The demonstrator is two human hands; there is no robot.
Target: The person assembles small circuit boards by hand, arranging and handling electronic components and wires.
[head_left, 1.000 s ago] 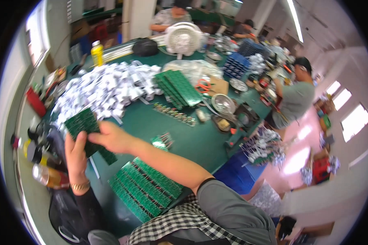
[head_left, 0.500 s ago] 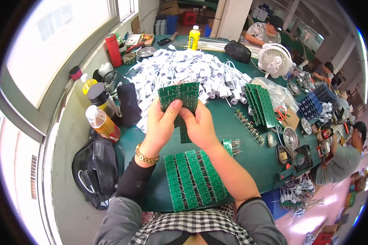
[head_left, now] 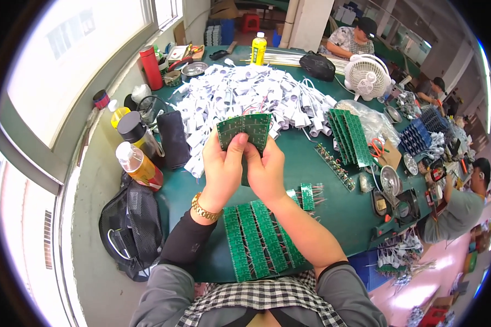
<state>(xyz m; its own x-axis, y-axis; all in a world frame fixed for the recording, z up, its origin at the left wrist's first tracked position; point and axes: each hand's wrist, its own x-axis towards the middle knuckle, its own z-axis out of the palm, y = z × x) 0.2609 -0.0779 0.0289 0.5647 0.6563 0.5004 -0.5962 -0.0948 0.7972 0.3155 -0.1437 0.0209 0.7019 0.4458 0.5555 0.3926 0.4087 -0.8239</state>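
Note:
A green circuit board panel is held up over the middle of the table, in front of the pile of white parts. My left hand grips its left half and my right hand its right half, thumbs side by side on the near face. A seam runs down the panel between the halves, which meet at a slight angle. The fingers behind it are hidden. Below my hands, rows of green circuit boards with thin wires between them lie on the table, partly covered by my right forearm.
A heap of white cabled sockets covers the far middle. More green boards stand stacked at the right, near a strip with small components, red-handled scissors and a white fan. Bottles, a phone and a black bag line the left.
The panel has tipped, its face looking shorter and its halves more angled. The green strip that hung below my hands no longer shows. Both hands keep their grip.

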